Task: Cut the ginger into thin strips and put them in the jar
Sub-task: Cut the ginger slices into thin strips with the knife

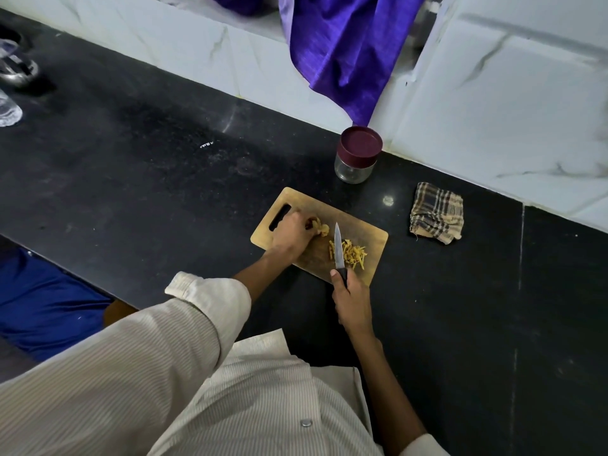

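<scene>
A wooden cutting board lies on the black counter. My left hand holds a pale lump of ginger down on the board's left half. My right hand grips the black handle of a small knife, whose blade points away from me over the board. A pile of yellow ginger strips lies just right of the blade. Beyond the board stands a small glass jar with its maroon lid on.
A folded checked cloth lies right of the board. A purple cloth hangs down the white tiled wall behind the jar. Glassware stands at the counter's far left. The counter's front edge runs past a blue object at lower left.
</scene>
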Demonstrator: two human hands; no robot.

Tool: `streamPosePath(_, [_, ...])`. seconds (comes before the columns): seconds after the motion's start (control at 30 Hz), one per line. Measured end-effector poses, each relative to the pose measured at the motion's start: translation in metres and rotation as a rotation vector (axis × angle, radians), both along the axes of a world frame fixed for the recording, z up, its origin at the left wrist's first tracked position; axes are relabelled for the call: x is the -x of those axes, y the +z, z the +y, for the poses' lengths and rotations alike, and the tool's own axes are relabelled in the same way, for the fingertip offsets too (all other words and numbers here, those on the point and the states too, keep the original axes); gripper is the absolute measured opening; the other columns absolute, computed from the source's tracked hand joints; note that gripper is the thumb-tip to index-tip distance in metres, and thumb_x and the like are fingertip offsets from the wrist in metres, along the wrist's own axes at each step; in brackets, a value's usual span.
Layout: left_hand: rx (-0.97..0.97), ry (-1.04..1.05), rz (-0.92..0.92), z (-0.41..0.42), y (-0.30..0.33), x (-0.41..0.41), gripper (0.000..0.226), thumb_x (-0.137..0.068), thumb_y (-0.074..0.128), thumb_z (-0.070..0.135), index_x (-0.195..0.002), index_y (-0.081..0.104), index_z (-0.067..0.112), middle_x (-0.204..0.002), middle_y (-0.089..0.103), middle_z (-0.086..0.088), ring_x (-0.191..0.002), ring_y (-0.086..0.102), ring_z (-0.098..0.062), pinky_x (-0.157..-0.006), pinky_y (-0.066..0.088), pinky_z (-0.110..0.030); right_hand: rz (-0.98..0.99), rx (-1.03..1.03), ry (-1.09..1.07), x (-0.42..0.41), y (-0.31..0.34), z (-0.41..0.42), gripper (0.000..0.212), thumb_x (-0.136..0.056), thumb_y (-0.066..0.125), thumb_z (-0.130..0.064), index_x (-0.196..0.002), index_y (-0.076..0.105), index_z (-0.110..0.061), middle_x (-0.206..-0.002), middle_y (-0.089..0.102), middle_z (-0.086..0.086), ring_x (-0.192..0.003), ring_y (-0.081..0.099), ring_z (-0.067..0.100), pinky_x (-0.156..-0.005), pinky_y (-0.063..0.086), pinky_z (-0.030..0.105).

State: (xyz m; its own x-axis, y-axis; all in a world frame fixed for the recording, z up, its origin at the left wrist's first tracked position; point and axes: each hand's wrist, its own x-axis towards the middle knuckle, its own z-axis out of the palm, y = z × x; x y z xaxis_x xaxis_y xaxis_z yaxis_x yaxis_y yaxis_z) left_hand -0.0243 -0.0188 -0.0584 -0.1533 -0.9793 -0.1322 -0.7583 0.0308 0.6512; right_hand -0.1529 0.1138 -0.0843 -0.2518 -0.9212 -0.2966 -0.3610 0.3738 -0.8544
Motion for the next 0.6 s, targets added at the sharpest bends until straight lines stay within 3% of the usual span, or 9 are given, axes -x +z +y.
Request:
streamPosePath(0.27, [0.013,0.016,0.072,0.003,0.010,-0.005,0.007,-0.083,0.072,0.022,-0.084,0.066,0.025,-0.096,0.058,0.009,-0.085,0.056,-0.006,-0.068,0.042,-0.021,0.028,0.005,0.012,0.001,-0.003,-0.001,0.020,-0.102,0.047,-0.039,-0.097,0.058,-0.022,-0.083,0.058,0.000,-0.081,0.060,0.022,-0.073,0.052,0.043])
streamPosePath(0.37, [0.015,0.044,0.125,0.008,0.009,-0.009,0.012,-0.082,0.073,0.017,-0.090,0.064,0.018,-0.089,0.065,0.006,-0.080,0.059,-0.006,-0.064,0.041,-0.016,0.030,0.019,0.008,0.001,-0.003,0.000,0.019,-0.102,0.047,-0.038,-0.098,0.058,-0.023,-0.082,0.058,-0.001,-0.079,0.059,0.021,-0.071,0.052,0.042])
streamPosePath(0.5, [0.046,0.036,0.087,0.022,0.008,-0.013,0.008,-0.083,0.071,0.015,-0.086,0.066,0.019,-0.090,0.068,0.005,-0.081,0.063,-0.008,-0.067,0.052,-0.023,0.060,0.024,0.004,0.001,-0.005,0.000,0.021,-0.101,0.047,-0.042,-0.099,0.057,-0.024,-0.081,0.057,-0.001,-0.078,0.060,0.024,-0.070,0.053,0.044])
streamPosePath(0.6, [0.099,-0.007,0.035,0.037,0.008,-0.016,0.013,-0.084,0.064,0.007,-0.085,0.066,0.019,-0.095,0.067,0.002,-0.083,0.062,-0.010,-0.068,0.050,-0.023,0.079,0.016,0.008,0.000,-0.003,0.000,0.021,-0.101,0.047,-0.042,-0.097,0.057,-0.024,-0.079,0.056,-0.002,-0.077,0.060,0.024,-0.069,0.053,0.043])
